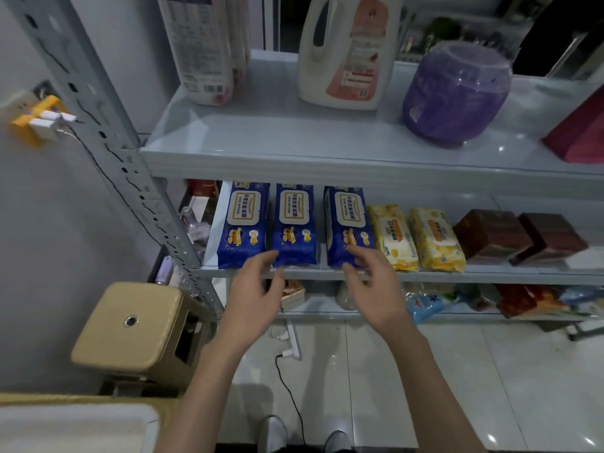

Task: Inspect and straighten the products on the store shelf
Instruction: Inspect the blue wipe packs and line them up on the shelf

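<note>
Just now both hands are loosely spread and hold nothing. The left hand (258, 289) and right hand (372, 282) hang at the front lip of the middle shelf (490, 276). The three blue wipe packs (295, 223) lie flat directly beyond the fingers, long axes running front to back. The right hand is nearest the rightmost blue pack (348, 223), its fingertips over the front end, though I cannot tell if they touch. That pack looks slightly skewed, set apart from its neighbour and crowding the yellow packs (397, 237). The wrappers are glossy, soft and intact.
</note>
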Tool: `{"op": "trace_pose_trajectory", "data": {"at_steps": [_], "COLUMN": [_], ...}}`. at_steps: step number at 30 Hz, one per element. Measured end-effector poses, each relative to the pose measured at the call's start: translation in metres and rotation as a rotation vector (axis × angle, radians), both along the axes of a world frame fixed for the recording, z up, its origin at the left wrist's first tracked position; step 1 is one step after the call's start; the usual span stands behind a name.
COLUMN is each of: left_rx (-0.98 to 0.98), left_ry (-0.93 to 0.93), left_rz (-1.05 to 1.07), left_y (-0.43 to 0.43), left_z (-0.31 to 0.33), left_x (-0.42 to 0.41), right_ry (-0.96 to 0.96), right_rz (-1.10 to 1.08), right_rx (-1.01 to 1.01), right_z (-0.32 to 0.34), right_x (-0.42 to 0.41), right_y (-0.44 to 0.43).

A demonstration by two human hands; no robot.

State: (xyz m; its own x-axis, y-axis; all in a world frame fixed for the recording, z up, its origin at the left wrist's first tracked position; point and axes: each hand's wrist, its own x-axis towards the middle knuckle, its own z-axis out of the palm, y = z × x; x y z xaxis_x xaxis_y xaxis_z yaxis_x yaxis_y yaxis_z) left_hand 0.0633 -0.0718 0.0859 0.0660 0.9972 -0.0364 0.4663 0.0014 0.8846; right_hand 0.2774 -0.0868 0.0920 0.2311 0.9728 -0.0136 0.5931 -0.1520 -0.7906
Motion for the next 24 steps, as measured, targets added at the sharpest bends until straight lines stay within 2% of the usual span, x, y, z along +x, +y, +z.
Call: {"op": "trace_pose_trajectory", "data": {"at_steps": [4,8,13,17,24], "left_rx": [-0.016,-0.044,-0.07,-0.049,-0.024], "left_ry": [-0.108,-0.138,-0.102,-0.087,-0.043], "left_rz": [0.052,0.068,0.074,0.08,0.078], "left_y": [-0.037,-0.058,-0.066,-0.067,-0.064], "left_z": [0.002,-0.007,-0.015,-0.017,-0.02], "left_x": [-0.003,0.004,0.031,0.067,0.137], "right_ry": [0.037,0.008,0.085,0.163,0.199], "right_rz": [0.042,0.012,0.032,-0.01,-0.018], "right_rx": [0.155,0.208,0.188,0.096,0.045], "right_z": [-0.007,-0.019,-0.026,-0.024,-0.029], "right_x": [0.011,0.024,0.049,0.077,0.151], "right_y": [-0.046,-0.062,-0.068,-0.068,-0.066]}}
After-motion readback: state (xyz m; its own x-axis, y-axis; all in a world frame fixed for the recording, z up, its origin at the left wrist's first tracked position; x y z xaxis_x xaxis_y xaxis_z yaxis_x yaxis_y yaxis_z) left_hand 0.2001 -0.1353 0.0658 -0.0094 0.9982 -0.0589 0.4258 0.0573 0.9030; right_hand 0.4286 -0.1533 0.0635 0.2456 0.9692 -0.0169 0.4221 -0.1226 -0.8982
